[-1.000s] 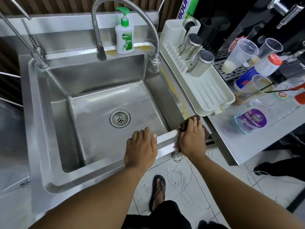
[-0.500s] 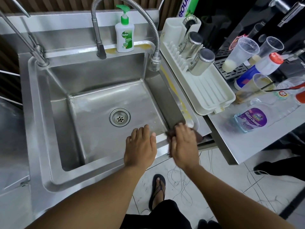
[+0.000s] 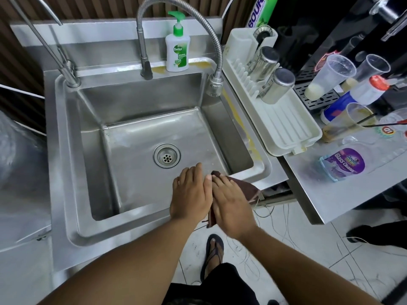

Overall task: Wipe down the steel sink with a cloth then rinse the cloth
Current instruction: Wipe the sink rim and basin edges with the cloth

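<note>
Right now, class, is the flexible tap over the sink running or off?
Off. No water leaves the spray head, and nothing is splashing in the sink below it.

Brown slatted wall (image 3: 92, 8) behind, white tiled floor (image 3: 297, 249) below, steel counter (image 3: 319, 194) at the right.

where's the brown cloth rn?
Head view: the dark brown cloth lies on the front rim of the steel sink, towards its right corner. It is pressed under the right hand, close beside the left hand.
</note>
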The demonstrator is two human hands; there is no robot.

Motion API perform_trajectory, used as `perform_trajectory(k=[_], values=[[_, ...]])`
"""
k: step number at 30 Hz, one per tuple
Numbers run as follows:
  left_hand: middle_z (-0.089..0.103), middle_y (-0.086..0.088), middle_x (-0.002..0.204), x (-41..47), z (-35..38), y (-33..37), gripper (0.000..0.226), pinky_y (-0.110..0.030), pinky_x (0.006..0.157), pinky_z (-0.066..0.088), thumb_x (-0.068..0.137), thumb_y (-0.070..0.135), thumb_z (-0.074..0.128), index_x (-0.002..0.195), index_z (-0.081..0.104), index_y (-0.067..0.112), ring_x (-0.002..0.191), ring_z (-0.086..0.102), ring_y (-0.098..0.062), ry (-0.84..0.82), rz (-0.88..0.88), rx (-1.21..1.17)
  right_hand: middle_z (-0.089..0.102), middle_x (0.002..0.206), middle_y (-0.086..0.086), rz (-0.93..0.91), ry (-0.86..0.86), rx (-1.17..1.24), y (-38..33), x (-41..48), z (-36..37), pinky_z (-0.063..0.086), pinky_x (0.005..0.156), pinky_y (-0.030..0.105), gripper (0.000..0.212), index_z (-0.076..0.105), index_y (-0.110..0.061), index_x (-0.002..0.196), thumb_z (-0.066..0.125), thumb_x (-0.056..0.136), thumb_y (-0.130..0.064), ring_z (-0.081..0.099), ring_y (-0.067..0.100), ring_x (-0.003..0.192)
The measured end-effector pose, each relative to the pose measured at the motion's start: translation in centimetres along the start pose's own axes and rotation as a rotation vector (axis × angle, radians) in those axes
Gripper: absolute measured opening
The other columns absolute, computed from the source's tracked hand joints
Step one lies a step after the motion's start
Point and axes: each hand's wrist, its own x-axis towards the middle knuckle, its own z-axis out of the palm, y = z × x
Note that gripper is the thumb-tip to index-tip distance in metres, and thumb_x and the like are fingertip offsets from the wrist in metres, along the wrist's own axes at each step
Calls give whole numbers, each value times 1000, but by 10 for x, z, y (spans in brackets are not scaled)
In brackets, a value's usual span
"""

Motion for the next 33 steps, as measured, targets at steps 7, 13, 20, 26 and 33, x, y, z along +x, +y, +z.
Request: perform_trajectory(k=[7, 13, 20, 26, 33], values=[[57, -11, 133, -10, -24, -22, 52, -43, 105, 41, 101, 37, 27, 136, 50, 7, 124, 47, -30, 76, 12, -204, 56, 136, 12, 399, 117, -88, 45, 17, -18, 34, 110, 48, 43, 55, -5, 129, 36, 95, -23, 46, 36, 128], [63, -12, 119, -33, -51, -111, 42, -47, 99, 44, 99, 30, 34, 122, 60, 6, 114, 53, -36, 109, -30, 179, 51, 145, 7, 237, 79, -101, -46, 22, 11, 26, 118, 47, 48, 52, -10, 138, 33, 97, -30, 36, 30, 141], [66, -10, 115, -40, -52, -128, 48, -49, 99, 45, 99, 39, 30, 123, 59, 9, 111, 56, -33, 17, -141, 210, 48, 151, 10, -106, -97, -149, -17, 21, 6, 24, 120, 43, 53, 47, -8, 146, 29, 104, -34, 36, 27, 144], [66, -9, 111, -39, -52, -131, 46, -48, 98, 43, 101, 37, 27, 123, 57, 10, 107, 55, -32, 49, -138, 186, 66, 114, 15, 396, 91, -143, -12, 30, 4, 38, 102, 50, 42, 65, -7, 110, 34, 93, -31, 53, 38, 119], [64, -10, 115, -37, -56, -128, 49, -49, 99, 43, 102, 37, 25, 130, 53, 8, 110, 54, -32, 73, -137, 147, 70, 91, 8, 102, -188, -155, -121, 80, 28, 42, 81, 40, 42, 65, -19, 88, 30, 95, -40, 61, 31, 84]])
